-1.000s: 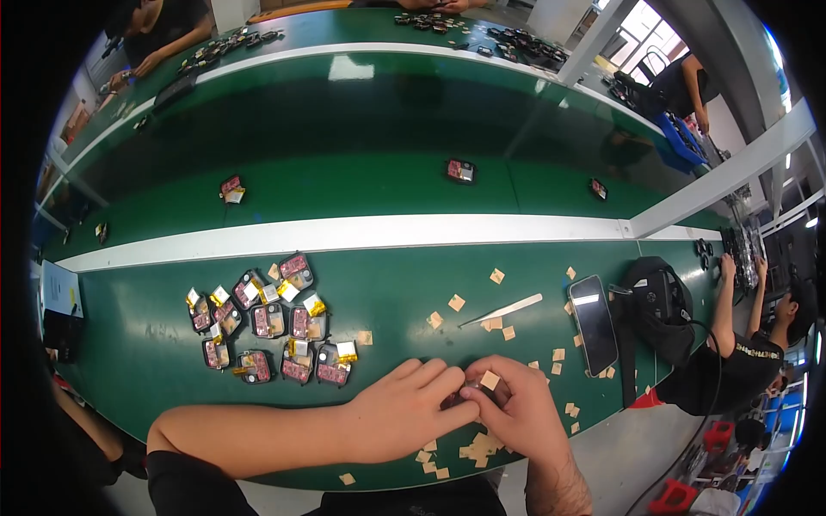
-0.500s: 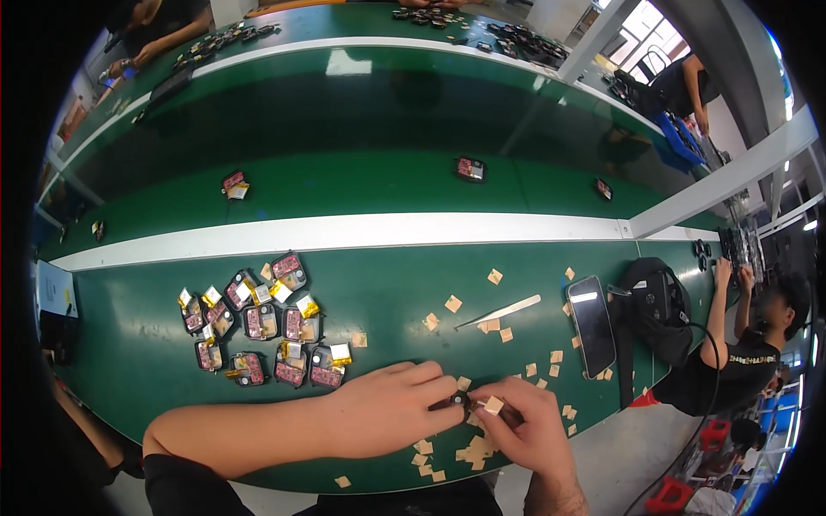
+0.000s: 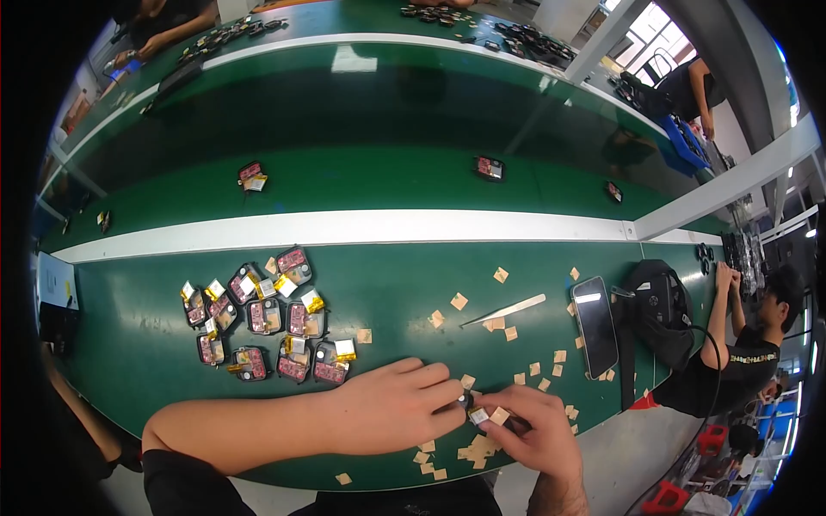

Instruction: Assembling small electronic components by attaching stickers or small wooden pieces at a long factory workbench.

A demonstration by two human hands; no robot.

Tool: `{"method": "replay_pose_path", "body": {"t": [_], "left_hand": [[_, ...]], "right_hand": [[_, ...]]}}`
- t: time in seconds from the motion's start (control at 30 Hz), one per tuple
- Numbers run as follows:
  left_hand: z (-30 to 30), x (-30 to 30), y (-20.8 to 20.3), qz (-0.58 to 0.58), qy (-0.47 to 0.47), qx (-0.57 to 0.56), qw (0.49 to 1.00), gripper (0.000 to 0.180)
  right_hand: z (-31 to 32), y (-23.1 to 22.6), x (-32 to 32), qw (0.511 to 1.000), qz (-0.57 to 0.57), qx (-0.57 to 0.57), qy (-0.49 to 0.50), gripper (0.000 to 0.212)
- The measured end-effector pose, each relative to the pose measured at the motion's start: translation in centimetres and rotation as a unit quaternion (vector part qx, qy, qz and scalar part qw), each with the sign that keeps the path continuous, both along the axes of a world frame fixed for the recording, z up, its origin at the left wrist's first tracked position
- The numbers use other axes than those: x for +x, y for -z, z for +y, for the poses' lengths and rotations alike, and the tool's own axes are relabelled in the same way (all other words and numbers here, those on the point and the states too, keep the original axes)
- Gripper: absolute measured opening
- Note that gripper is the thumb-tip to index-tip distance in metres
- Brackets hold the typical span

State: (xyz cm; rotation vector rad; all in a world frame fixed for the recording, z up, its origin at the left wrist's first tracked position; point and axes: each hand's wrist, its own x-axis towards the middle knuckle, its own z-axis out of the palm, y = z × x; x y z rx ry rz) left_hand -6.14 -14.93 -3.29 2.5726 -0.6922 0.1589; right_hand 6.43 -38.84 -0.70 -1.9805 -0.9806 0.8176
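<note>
From where I stand, the left hand (image 3: pixel 387 408) curls its fingers around a dark casing (image 3: pixel 465 401), mostly hidden, below and left of the phone (image 3: pixel 595 331). The right hand (image 3: pixel 546 433), closer below the phone, seems to pinch a silver cell (image 3: pixel 478 416); a tan square (image 3: pixel 499 416) sits by its thumb, gripped or merely stuck, I can't tell. The cell looks light, smooth and easily dented, best taken by its edges; the casing seems stiff. Well left of the phone, rounded open casings (image 3: pixel 264 316) bare reddish boards on the glossy green surface (image 3: pixel 413 275).
</note>
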Motion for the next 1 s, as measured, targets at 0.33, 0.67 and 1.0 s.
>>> {"method": "replay_pose_path", "body": {"t": [0.33, 0.67, 1.0], "left_hand": [[0.0, 0.0, 0.1, -0.006, 0.001, 0.004, 1.0, 0.03], [0.0, 0.0, 0.2, -0.001, 0.004, 0.003, 1.0, 0.029], [-0.3, 0.0, 0.3, -0.019, -0.002, 0.013, 1.0, 0.029]], "right_hand": [[0.0, 1.4, -0.7, 0.996, -0.07, 0.047, 0.01, 0.025], [0.8, 0.7, -1.1, 0.996, -0.084, 0.024, 0.015, 0.026], [0.3, -0.2, -0.9, 0.999, -0.037, 0.012, 0.001, 0.034]]}}
